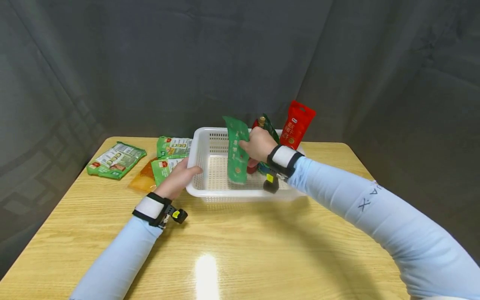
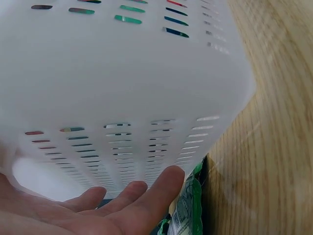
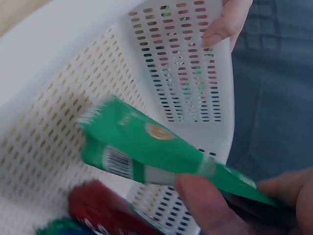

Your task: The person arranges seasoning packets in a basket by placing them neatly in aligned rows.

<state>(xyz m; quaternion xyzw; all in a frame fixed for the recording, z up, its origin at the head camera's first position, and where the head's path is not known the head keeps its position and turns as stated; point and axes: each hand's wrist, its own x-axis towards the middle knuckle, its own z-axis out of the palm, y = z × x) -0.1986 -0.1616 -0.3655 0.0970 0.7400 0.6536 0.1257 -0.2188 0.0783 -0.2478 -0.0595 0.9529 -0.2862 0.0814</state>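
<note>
A long green snack packet (image 1: 237, 152) is pinched in my right hand (image 1: 260, 145), tilted inside the white plastic basket (image 1: 213, 193). In the right wrist view the packet (image 3: 146, 139) shows a barcode and a gold emblem. My left hand (image 1: 179, 178) grips the basket's left rim, thumb over the edge and fingers along the outer wall. Toward the basket's right end stand a red packet (image 1: 297, 125), a bottle with a gold cap (image 1: 261, 121) and a dark green packet (image 1: 271, 127), partly hidden by my right hand. A dark red item (image 3: 110, 208) lies below the green packet.
Left of the basket on the wooden table (image 1: 240, 250) lie several packets: a green one (image 1: 117, 160) apart, another green one (image 1: 174, 146) at the back, a green one (image 1: 165, 168) by my left hand and an orange one (image 1: 144, 179). Grey cloth (image 1: 210, 62) hangs behind.
</note>
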